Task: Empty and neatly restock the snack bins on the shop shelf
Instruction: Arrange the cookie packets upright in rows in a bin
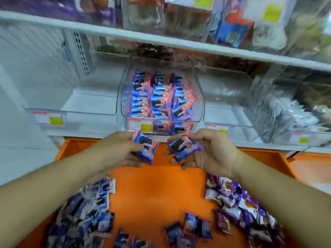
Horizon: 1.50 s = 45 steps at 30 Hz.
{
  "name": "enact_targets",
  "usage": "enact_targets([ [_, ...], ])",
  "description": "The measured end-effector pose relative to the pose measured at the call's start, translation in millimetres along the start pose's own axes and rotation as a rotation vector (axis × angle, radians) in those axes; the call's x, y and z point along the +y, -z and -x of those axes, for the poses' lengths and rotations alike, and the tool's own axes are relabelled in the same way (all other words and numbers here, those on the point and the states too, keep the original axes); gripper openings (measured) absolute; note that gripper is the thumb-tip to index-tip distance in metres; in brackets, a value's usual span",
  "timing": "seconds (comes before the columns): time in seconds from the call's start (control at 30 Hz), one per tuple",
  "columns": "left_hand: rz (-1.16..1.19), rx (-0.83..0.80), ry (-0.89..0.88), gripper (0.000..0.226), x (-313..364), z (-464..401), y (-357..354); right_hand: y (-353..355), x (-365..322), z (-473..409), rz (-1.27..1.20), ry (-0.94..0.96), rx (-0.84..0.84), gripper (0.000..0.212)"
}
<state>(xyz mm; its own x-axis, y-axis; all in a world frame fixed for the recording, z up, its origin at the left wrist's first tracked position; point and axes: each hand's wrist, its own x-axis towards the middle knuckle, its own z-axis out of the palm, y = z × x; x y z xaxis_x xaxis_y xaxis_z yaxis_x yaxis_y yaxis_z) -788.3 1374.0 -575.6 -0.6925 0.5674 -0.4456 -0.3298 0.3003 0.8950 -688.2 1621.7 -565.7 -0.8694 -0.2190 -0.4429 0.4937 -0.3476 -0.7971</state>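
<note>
A clear plastic snack bin [200,104] on the middle shelf holds neat rows of blue-and-pink cookie packs [159,97]. Just in front of it, my left hand [116,149] grips one such cookie pack [145,148]. My right hand [211,151] holds another pack [182,146] of the same kind. Both hands hover over the orange surface [157,190], close below the bin's front edge.
Loose blue packs [86,215] lie piled at the lower left and purple-and-white packs [247,204] at the lower right. A few blue packs [195,224] lie in the middle front. Clear bins [89,106] stand left and right of the filled one; a bin of silver packs [290,111] sits far right.
</note>
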Motion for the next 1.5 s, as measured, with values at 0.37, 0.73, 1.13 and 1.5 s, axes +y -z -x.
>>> enact_targets([
  [0.37,0.288,0.092,-0.199,0.024,47.9,68.4,16.3,-81.3,-26.5,39.8,0.097,0.414,0.272,0.036],
  [0.73,0.094,0.174,-0.275,0.03,55.2,53.0,44.5,-92.8,-33.2,6.6,0.238,0.466,0.325,0.038],
  [1.13,-0.066,0.221,-0.289,0.031,51.1,38.1,50.1,-54.9,-28.2,0.5,0.649,0.596,0.536,0.034],
  [1.5,-0.129,0.263,-0.351,0.027,55.6,25.5,59.0,-53.0,-78.0,-78.6,1.108,0.601,0.721,0.036],
])
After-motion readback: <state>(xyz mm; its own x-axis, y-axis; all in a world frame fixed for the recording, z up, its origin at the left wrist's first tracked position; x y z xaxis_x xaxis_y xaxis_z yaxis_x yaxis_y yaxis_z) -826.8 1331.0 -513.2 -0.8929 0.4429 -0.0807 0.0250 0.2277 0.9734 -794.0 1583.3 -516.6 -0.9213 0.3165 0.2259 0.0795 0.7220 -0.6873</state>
